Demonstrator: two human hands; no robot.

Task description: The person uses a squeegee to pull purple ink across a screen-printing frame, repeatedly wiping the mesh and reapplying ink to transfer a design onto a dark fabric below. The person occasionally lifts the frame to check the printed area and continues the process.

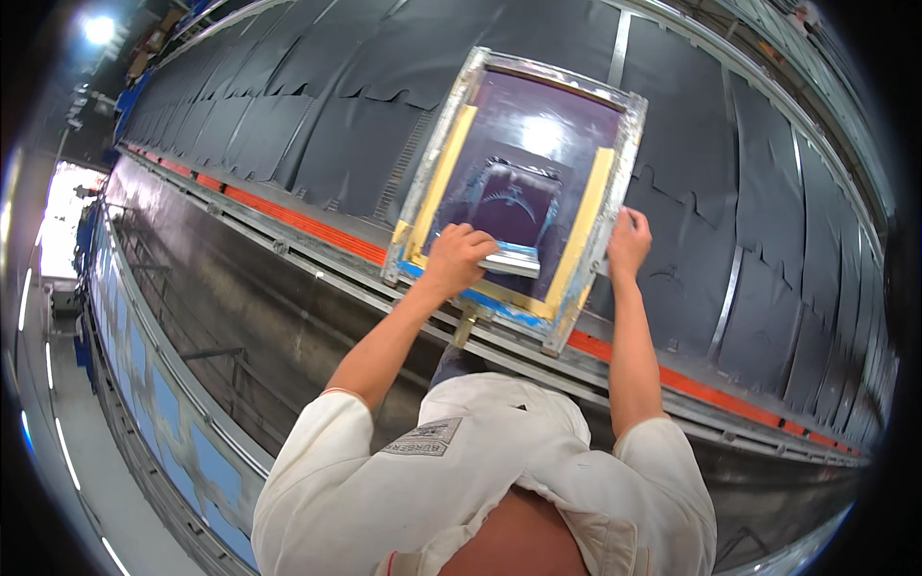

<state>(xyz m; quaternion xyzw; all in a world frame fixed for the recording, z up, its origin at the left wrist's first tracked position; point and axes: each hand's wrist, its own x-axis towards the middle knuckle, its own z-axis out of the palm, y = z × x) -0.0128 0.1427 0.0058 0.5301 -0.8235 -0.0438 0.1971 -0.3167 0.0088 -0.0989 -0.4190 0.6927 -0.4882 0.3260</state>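
A screen-printing frame [629, 144] with a purple mesh [538, 106], yellow tape [597, 202] and blue tape along its lower end lies on the long table. My left hand [459, 252] grips a metal squeegee [514, 262] on the lower part of the mesh, just inside the frame. Above the squeegee is a darker purple patch [519, 211] with a lighter curved design. My right hand [629, 238] has its fingers curled on the right side rail of the frame. A small metal piece [468, 326] sticks out below the frame's lower edge.
Dark sheets [682, 134] cover the long table, which runs away to the left and right. An orange strip [307, 221] and metal rails [240, 219] follow its near edge. A walkway [67, 384] and a railing with blue panels [163, 384] are at the lower left.
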